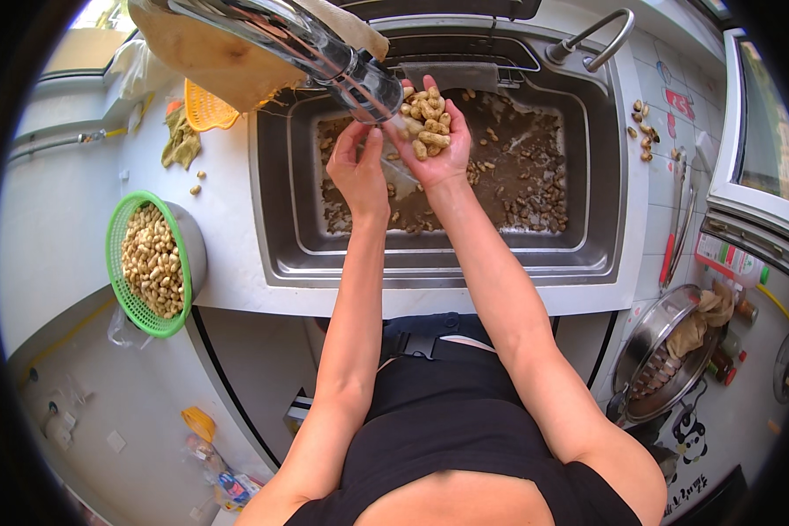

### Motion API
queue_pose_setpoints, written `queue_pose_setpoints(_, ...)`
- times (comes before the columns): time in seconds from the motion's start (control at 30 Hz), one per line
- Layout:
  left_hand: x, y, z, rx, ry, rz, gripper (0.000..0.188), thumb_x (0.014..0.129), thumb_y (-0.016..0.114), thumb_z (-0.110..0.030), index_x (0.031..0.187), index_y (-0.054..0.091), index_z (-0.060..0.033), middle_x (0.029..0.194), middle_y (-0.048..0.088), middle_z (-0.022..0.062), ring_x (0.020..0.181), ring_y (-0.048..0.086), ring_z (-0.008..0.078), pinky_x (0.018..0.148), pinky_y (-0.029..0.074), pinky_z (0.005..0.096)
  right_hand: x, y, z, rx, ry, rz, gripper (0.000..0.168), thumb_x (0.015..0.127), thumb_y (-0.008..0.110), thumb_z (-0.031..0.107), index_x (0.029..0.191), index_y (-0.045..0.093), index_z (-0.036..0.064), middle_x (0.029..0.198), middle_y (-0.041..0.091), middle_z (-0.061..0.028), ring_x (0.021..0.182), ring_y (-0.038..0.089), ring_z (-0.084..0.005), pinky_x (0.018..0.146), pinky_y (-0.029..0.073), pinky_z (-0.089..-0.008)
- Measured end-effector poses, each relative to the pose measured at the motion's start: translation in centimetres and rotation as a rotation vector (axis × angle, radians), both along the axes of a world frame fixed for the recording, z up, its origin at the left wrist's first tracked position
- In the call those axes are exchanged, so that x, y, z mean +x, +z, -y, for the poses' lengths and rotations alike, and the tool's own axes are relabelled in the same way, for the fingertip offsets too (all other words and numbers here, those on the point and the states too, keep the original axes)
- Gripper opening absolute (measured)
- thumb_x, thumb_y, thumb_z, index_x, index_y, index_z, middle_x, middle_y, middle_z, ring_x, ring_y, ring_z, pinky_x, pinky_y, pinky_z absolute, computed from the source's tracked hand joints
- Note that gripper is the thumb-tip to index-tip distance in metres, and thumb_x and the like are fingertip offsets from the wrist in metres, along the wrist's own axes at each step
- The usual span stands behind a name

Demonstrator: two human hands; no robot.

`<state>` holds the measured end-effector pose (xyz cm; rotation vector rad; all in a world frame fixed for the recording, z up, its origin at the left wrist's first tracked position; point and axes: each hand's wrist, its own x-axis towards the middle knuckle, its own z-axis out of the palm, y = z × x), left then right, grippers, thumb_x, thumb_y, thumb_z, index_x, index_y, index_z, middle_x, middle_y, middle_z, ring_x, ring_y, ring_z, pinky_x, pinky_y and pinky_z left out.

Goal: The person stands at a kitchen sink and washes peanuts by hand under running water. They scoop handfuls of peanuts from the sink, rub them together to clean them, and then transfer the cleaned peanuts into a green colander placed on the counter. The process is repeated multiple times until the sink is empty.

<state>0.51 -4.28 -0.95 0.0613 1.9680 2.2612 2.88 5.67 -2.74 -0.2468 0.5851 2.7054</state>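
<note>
Unshelled peanuts (427,118) lie heaped in my right hand (444,148), palm up under the chrome faucet (368,89). Water from its spout falls between my hands and onto the heap's near side. Just left of the spout is my left hand (361,158), its thumb and fingers close together; whether it pinches anything is unclear. Below both hands, the stainless steel sink (434,269) holds muddy brown water (500,164) with more peanuts in it, many gathered at the right. A green plastic basket (112,263) full of pale peanuts stands on the left of the counter.
A yellow plastic basket (210,112) and a greenish rag (183,141) lie at the counter's back left. A wire rack (519,59) spans the sink's back. Several peanuts (644,131) rest to the right, near tongs (680,223). A large steel pot (631,355) is at the lower right.
</note>
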Motion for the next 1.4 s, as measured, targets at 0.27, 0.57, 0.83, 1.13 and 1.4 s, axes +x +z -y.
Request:
queue_pose_setpoints(0.27,-0.2,1.3,-3.1,0.546,-0.124,0.296,0.041,0.094,0.046,-0.034,0.124,0.050,-0.0061,0.123,0.054,0.0064,0.114,0.051,0.0208,0.103,0.035,0.0362,-0.8,2.5,0.9,0.578,0.018,0.273,0.039,0.091,0.041,0.022,0.120,0.053,-0.002,0.112,0.060,-0.0106,0.109,0.056,-0.0220,0.097,0.042,-0.0319)
queue_pose_setpoints(0.57,1.2,-0.4,-1.6,0.800,-0.153,0.574,0.056,0.095,0.038,-0.048,0.133,0.044,-0.0060,0.135,0.047,0.0096,0.126,0.043,0.0260,0.108,0.030,0.0433,2.9,2.6,1.0,0.624,0.050,0.277,0.057,0.097,0.027,0.042,0.126,0.051,-0.001,0.126,0.053,-0.0135,0.118,0.048,-0.0241,0.103,0.036,-0.0375)
queue_pose_setpoints(0.83,1.8,-1.1,1.0,1.032,-0.199,0.582,0.048,0.097,0.039,-0.039,0.131,0.047,-0.0062,0.137,0.046,0.0101,0.129,0.039,0.0261,0.110,0.029,0.0430,3.9,2.7,3.3,0.527,-0.014,0.150,0.054,0.097,0.025,0.037,0.135,0.042,0.002,0.139,0.043,-0.0141,0.127,0.041,-0.0274,0.109,0.029,-0.0399)
queue_pose_setpoints(1.13,-0.8,1.2,5.3,1.062,-0.271,0.557,0.047,0.098,0.034,-0.036,0.133,0.044,-0.0059,0.139,0.043,0.0102,0.129,0.039,0.0264,0.109,0.029,0.0422,0.9,3.6,8.2,0.770,-0.047,0.362,0.043,0.097,0.037,0.029,0.128,0.050,0.003,0.132,0.050,-0.0108,0.120,0.047,-0.0224,0.104,0.035,-0.0347)
queue_pose_setpoints(1.4,-1.3,-3.9,6.9,0.284,0.017,0.476,0.026,0.091,0.048,-0.012,0.108,0.061,0.0014,0.096,0.063,0.0060,0.088,0.057,0.0125,0.079,0.046,0.0267,-0.1,1.1,14.1,1.313,0.020,0.867,0.028,0.091,0.049,0.009,0.113,0.061,-0.002,0.108,0.062,-0.0078,0.094,0.058,-0.0145,0.082,0.047,-0.0260)
